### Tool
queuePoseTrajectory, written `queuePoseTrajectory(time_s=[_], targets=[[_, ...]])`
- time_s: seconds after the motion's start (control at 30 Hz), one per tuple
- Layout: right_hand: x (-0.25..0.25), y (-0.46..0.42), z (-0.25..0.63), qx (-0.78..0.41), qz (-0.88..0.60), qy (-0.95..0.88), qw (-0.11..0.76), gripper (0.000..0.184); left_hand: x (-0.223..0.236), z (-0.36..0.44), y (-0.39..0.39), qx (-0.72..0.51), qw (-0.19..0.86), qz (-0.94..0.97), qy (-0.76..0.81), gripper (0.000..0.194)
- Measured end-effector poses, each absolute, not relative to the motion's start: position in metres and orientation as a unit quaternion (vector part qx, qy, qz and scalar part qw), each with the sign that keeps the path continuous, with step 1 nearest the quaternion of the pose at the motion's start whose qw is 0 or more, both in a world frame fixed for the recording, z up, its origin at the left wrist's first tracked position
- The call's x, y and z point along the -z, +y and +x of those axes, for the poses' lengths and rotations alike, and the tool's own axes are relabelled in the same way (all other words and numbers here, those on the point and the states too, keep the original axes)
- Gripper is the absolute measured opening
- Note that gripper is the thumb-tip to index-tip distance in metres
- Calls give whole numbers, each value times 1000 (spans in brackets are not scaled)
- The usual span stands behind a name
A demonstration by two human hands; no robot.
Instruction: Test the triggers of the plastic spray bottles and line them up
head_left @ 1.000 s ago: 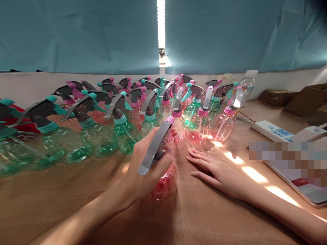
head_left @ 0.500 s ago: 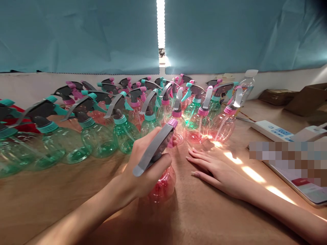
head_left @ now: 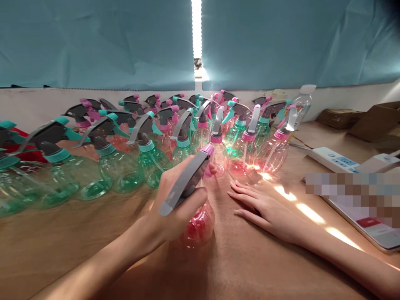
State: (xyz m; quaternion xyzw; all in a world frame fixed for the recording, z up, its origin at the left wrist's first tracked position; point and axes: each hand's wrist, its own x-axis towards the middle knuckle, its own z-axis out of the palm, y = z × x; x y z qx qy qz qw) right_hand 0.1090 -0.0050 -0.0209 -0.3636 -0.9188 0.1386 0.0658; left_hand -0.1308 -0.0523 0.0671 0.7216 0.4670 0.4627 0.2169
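My left hand (head_left: 178, 200) is wrapped round the neck of a pink spray bottle (head_left: 201, 227), just under its grey trigger head. The bottle's round see-through body rests on the brown table (head_left: 237, 262), and its pink nozzle points away from me. My fingers hide its collar. To the right, my right hand (head_left: 259, 208) lies on the tabletop with fingers stretched out, holding nothing. Beyond both hands stand more spray bottles, among them a pink one (head_left: 242, 162) and a green one (head_left: 153, 164), with grey heads and pink or turquoise nozzles.
Rows of spray bottles reach from the left edge to the back wall. On the right lie a phone (head_left: 371, 225) and a white power strip (head_left: 333, 158). A clear capped bottle (head_left: 303, 102) and brown boxes (head_left: 375, 125) stand farther back. Blue-green curtains (head_left: 93, 46) hang behind.
The spray head in my left hand has tilted slightly to the left. My right hand has stayed in place.
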Motion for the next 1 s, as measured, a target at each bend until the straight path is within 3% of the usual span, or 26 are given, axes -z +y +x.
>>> queuePoseTrajectory(time_s=[0.3, 0.57, 1.0], targets=[[25, -4, 110, -148, -364, -917, 67, 58, -59, -131, -52, -469, 251, 713, 457, 25], [26, -4, 110, -154, -368, -914, 70, 59, -65, -131, -52, -453, 341, 699, 434, 47], [23, -4, 110, -133, -368, -918, 63, 60, -65, -131, -46, -454, 345, 713, 408, 48]])
